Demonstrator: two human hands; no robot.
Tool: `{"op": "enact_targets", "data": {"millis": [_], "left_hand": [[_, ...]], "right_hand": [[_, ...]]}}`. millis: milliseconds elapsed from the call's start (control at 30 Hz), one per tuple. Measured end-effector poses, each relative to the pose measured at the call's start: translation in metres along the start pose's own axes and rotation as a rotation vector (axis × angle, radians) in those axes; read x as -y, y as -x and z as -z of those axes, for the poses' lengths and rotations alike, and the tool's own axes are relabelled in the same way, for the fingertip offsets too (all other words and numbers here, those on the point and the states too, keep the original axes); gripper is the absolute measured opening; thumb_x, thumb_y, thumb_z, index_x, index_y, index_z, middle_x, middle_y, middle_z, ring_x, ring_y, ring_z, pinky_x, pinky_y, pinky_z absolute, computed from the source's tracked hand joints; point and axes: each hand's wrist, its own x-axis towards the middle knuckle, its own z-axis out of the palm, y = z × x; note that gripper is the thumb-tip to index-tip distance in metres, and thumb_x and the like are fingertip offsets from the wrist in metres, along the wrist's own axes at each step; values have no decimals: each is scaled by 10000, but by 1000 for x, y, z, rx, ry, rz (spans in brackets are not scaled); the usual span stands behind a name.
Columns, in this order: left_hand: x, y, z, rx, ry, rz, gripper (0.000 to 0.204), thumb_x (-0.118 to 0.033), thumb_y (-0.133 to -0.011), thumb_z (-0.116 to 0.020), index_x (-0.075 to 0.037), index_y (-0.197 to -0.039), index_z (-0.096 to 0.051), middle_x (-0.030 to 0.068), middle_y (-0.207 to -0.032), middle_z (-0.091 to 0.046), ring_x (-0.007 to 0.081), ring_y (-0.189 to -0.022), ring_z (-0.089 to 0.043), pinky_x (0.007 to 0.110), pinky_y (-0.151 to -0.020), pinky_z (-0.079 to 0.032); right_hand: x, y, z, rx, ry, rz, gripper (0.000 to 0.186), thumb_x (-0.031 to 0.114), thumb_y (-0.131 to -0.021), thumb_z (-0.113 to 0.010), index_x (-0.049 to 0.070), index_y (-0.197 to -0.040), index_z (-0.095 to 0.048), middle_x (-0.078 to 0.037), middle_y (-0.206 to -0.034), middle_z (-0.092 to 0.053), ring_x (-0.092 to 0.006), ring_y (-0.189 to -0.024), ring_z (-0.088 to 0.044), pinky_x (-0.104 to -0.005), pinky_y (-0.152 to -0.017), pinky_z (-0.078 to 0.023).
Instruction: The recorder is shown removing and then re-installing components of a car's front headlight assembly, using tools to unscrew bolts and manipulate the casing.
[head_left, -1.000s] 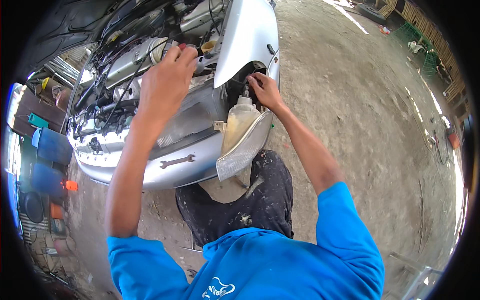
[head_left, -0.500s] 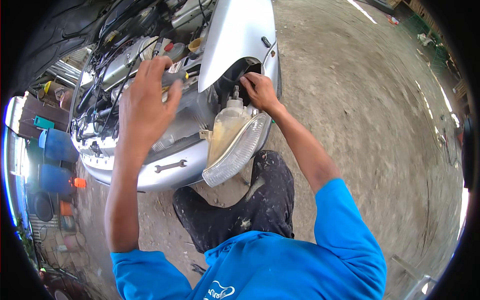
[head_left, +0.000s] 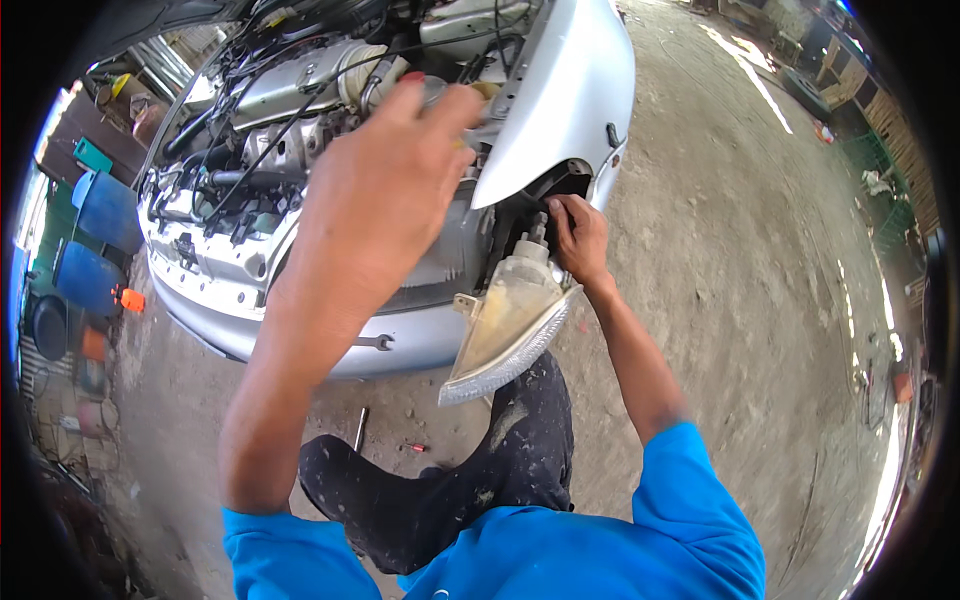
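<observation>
Lamp (head_left: 515,315) appeared light, stiff and brittle, best held by its housing (head_left: 525,275); right hand (head_left: 582,238) curled beside it, left hand (head_left: 385,195) over engine bay (head_left: 285,150); neither grip could be determined.

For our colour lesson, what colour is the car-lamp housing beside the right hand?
Yellowish beige; the car-lamp housing shows best in the head view.
</observation>
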Motion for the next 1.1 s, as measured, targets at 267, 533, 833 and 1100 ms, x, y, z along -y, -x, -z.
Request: {"op": "enact_targets", "data": {"millis": [267, 533, 833, 1100], "left_hand": [[0, 2, -6, 30, -36, 93, 243, -170, -850, -638, -90, -1054, -531, 107, -903, -575, 334, -829, -613, 421, -669, -497], [18, 6, -10, -70, 107, -86, 225, -199, -869, -622, -79, -1033, -526, 105, -944, -592, 342, -808, -611, 427, -665, -495], [53, 8, -17, -167, 424, -307, 253, -95, -833, -633, -78, -1080, -577, 108, -953, -556, 279, -835, -575, 354, -704, -480], [78, 15, -20, -219, 632, -345, 457, 32, -773, -649, -140, -1195, -616, 67, -1038, -589, 253, -943, -603, 325, -834, -476]], "right_hand": [[-2, 0, 0, -19, 34, -35, 178, 154, -921, -557, 5, -874, -641, -158, -763, -622, -340, -698, -609, -370, -628, -470], [-1, -2, -5, -21, 117, -55, 200, 181, -920, -557, 4, -882, -643, -179, -764, -612, -350, -712, -612, -375, -634, -472], [-4, -2, -7, -38, 191, -44, 188, 184, -901, -575, 11, -872, -642, -187, -745, -602, -358, -677, -590, -384, -609, -462], [-11, -2, -6, -10, 246, -63, 179, 199, -887, -583, 30, -891, -642, -188, -778, -617, -384, -721, -591, -408, -636, -464]]}}
